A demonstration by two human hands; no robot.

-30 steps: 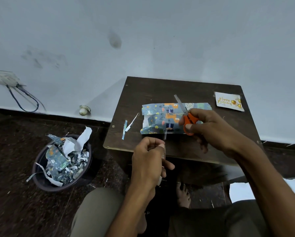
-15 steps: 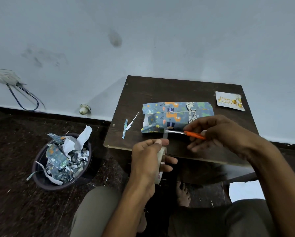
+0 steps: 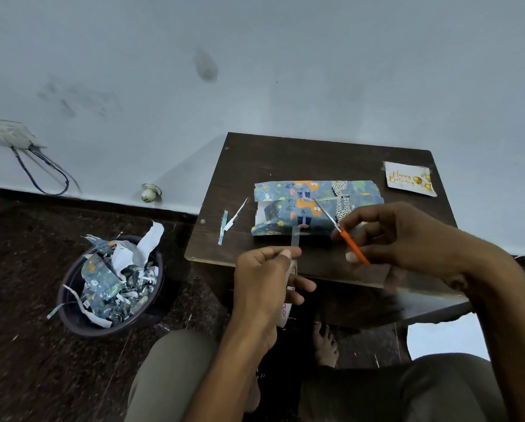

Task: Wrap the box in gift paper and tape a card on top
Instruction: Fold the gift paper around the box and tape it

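The person is sitting at a small dark counter (image 3: 285,156) set against a pale wall. The box (image 3: 313,208), lying near the middle of the counter, is already covered in blue patterned gift paper, with one flap of paper folding over along its top. The left hand (image 3: 264,278) is hanging just in front of the counter's near edge, gripping a roll of tape (image 3: 287,303) with its fingers curling round it, while the thumb and forefinger are pinching a short clear strip of tape (image 3: 295,239) that is standing upright and reaching toward the box's near side. The right hand (image 3: 407,239) is hovering over the counter's near right part, its fingers curling round the orange handles of a pair of scissors (image 3: 343,236); the blades are pointing up and left across the box, and whether they are parted cannot be told. The birthday card (image 3: 409,178) is lying flat at the far right corner, well apart from the box. Thin paper offcuts (image 3: 229,222) are lying left of the box. On the floor to the left, a dark bin (image 3: 72,312) is holding crumpled paper scraps
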